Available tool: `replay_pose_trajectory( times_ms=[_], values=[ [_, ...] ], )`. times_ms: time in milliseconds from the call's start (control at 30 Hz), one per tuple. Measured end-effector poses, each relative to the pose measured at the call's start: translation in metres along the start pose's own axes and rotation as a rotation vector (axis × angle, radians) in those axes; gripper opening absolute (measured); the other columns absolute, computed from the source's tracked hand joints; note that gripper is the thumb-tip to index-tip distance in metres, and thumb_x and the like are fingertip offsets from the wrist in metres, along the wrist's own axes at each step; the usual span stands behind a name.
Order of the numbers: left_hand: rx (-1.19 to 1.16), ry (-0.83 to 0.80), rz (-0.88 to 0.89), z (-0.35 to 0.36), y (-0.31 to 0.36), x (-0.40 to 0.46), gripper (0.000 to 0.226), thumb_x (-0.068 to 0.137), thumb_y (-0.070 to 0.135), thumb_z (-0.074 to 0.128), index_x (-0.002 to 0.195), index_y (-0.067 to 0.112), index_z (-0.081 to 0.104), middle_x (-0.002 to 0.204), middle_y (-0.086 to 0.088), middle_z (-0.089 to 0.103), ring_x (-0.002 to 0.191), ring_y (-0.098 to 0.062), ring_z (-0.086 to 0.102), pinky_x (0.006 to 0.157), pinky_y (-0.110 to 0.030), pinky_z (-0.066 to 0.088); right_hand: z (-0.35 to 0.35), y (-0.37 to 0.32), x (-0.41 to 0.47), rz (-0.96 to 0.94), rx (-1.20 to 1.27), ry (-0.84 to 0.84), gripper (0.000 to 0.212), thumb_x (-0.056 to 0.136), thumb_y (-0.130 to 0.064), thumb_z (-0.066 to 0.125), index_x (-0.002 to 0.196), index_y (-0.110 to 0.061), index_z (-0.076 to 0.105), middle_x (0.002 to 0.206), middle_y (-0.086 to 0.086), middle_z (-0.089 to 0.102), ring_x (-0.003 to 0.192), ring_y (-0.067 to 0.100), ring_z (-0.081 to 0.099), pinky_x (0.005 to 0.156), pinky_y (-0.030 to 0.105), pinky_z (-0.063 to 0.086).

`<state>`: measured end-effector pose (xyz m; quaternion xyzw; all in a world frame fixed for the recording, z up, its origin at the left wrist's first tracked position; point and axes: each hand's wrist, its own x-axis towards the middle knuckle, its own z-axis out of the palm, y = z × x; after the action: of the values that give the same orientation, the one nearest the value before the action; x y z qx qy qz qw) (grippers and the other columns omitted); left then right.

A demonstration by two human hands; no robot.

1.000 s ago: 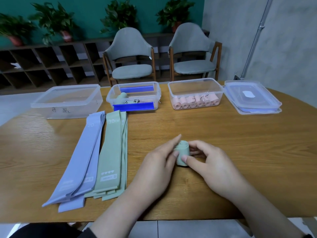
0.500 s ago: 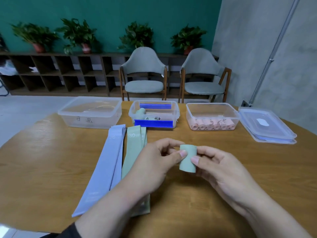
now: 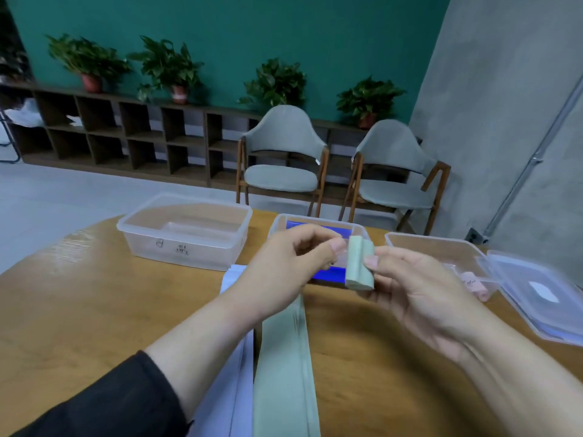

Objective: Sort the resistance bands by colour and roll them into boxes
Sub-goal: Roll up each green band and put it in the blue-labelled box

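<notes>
Lifted higher now, the rolled sage-green fabric band [image 3: 359, 263] is pinched by both hands [image 3: 290, 266] [image 3: 419, 291]; next, the blue-lined clear box [image 3: 318, 222] at twelve o'clock.

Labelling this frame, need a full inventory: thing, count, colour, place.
rolled band: 1, sage green, between both hands above the table
flat bands: green stack, near centre
flat bands: lilac stack, left of green
boxes: 3, clear; left one, middle one with blue inserts, right one with pink rolls
lids: clear stack, far right
table: 1, wood
chairs: 2, grey, behind table
potted plants: 4, on shelf
left hand: pinches roll
right hand: pinches roll
</notes>
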<state>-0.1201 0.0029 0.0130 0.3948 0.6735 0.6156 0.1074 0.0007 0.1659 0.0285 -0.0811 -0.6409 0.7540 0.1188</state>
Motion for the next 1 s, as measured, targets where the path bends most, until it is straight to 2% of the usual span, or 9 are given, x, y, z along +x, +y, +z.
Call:
replay_pose_trajectory(
  times_ms=[67,133,233,400,500,567,633,800,1000],
  values=[
    [0.246,0.1,0.078,-0.019,-0.023,0.018,0.015,0.096,0.044,0.059,0.093,0.037,0.072,0.09,0.015,0.07,0.088,0.0,0.062,0.076,-0.013,0.045,-0.001,-0.004,0.031,0.025,-0.093,0.059,0.021,0.088,-0.015,0.066,0.104,-0.002,0.074,0.103,0.017,0.075,0.095,0.023,0.073,0.073,0.031,0.058],
    [0.562,0.224,0.17,-0.034,-0.05,0.03,0.015,0.1,0.031,0.059,0.102,0.028,0.073,0.096,0.015,0.066,0.093,-0.003,0.059,0.079,-0.016,0.041,-0.005,-0.008,0.064,0.064,-0.269,0.146,0.017,0.09,-0.016,0.068,0.103,-0.006,0.074,0.1,0.013,0.076,0.099,0.025,0.073,0.084,0.039,0.058],
    [0.806,0.292,0.268,-0.045,-0.083,0.039,0.018,0.099,0.016,0.061,0.109,0.01,0.075,0.103,-0.003,0.069,0.097,-0.024,0.063,0.085,-0.028,0.044,-0.007,-0.007,0.112,0.118,-0.556,0.243,0.011,0.087,-0.022,0.073,0.094,-0.013,0.076,0.089,0.005,0.078,0.089,0.02,0.075,0.085,0.041,0.061],
    [0.767,0.213,0.174,-0.042,-0.105,0.041,0.028,0.101,0.019,0.058,0.125,0.009,0.069,0.131,-0.007,0.065,0.119,-0.025,0.06,0.101,-0.037,0.049,0.006,0.011,0.183,0.199,-0.929,0.296,0.015,0.081,-0.023,0.076,0.085,-0.009,0.075,0.079,0.01,0.075,0.078,0.024,0.075,0.078,0.048,0.061],
    [0.713,0.179,0.059,-0.044,-0.113,0.042,0.039,0.106,0.028,0.048,0.14,0.014,0.058,0.151,-0.004,0.05,0.138,-0.02,0.045,0.115,-0.029,0.031,0.01,0.025,0.214,0.285,-1.158,0.303,0.025,0.079,-0.029,0.076,0.088,-0.006,0.072,0.08,0.013,0.074,0.078,0.028,0.073,0.08,0.047,0.061],
    [0.69,0.164,0.005,-0.045,-0.118,0.043,0.045,0.107,0.034,0.042,0.148,0.018,0.05,0.158,-0.001,0.042,0.144,-0.015,0.035,0.116,-0.021,0.021,0.011,0.034,0.226,0.332,-1.31,0.311,0.028,0.077,-0.034,0.076,0.085,-0.009,0.067,0.076,0.009,0.071,0.071,0.024,0.07,0.066,0.039,0.061],
    [0.682,0.169,-0.015,-0.045,-0.119,0.044,0.046,0.107,0.035,0.041,0.149,0.02,0.048,0.158,0.001,0.04,0.142,-0.011,0.033,0.111,-0.016,0.018,0.013,0.044,0.232,0.346,-1.46,0.321,0.028,0.077,-0.037,0.074,0.078,-0.013,0.06,0.069,0.004,0.066,0.062,0.019,0.064,0.047,0.029,0.046],
    [0.662,0.178,-0.037,-0.046,-0.12,0.043,0.046,0.106,0.039,0.044,0.149,0.025,0.047,0.161,0.004,0.036,0.142,-0.011,0.033,0.106,-0.015,0.018,0.018,0.056,0.237,0.34,-1.556,0.345,0.029,0.078,-0.04,0.073,0.077,-0.016,0.055,0.066,0.001,0.061,0.056,0.014,0.057,0.044,0.026,0.036],
    [0.65,0.165,-0.049,-0.048,-0.119,0.043,0.047,0.106,0.041,0.043,0.15,0.026,0.046,0.16,0.007,0.036,0.142,-0.01,0.034,0.108,-0.016,0.021,0.025,0.059,0.239,0.379,-1.518,0.332,0.034,0.078,-0.042,0.075,0.079,-0.015,0.055,0.067,0.002,0.062,0.057,0.016,0.06,0.047,0.026,0.042]
  ],
)
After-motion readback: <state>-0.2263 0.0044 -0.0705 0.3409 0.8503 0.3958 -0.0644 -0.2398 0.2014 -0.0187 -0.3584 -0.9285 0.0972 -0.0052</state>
